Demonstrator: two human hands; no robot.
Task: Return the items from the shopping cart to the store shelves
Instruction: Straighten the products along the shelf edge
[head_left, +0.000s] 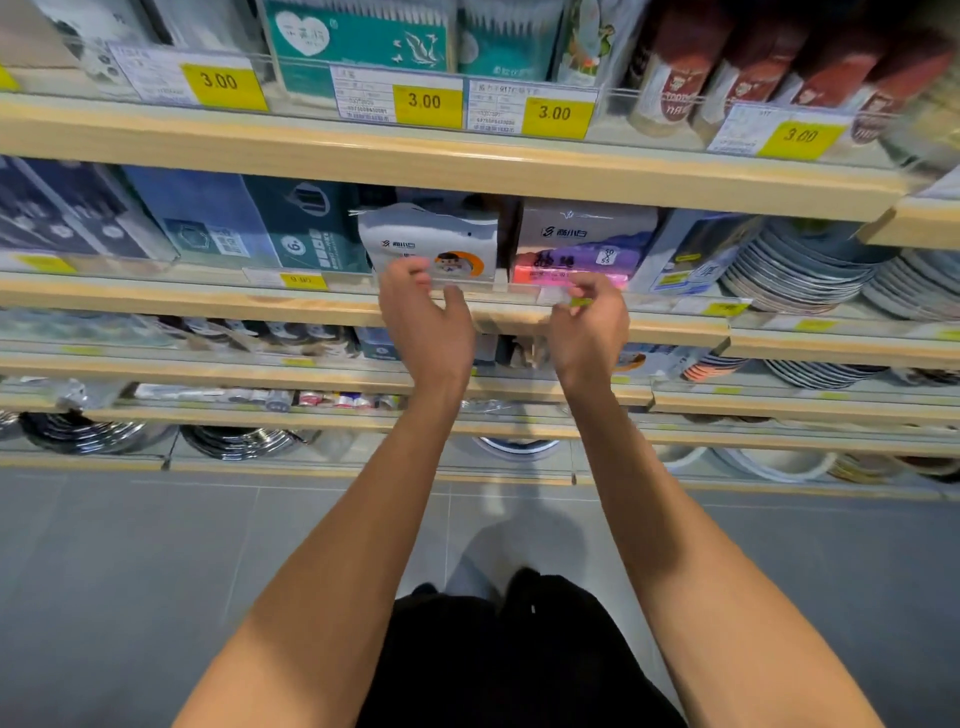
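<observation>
PROGRESS: white pack (431, 244) standing at shelf front edge (311, 306), apparently just placed; more returns likely left | GRIP: left hand (423, 322) loosely curled, holding nothing; right hand (589, 322) pinching something small by the price-tag rail, identity unclear | HIDDEN: shopping cart out of view; shelf labels blurred

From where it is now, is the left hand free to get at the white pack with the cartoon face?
Probably yes. The left hand is right at the front of the white pack, fingers curled and apparently empty. Only a low clear shelf lip runs across the pack's base.
</observation>
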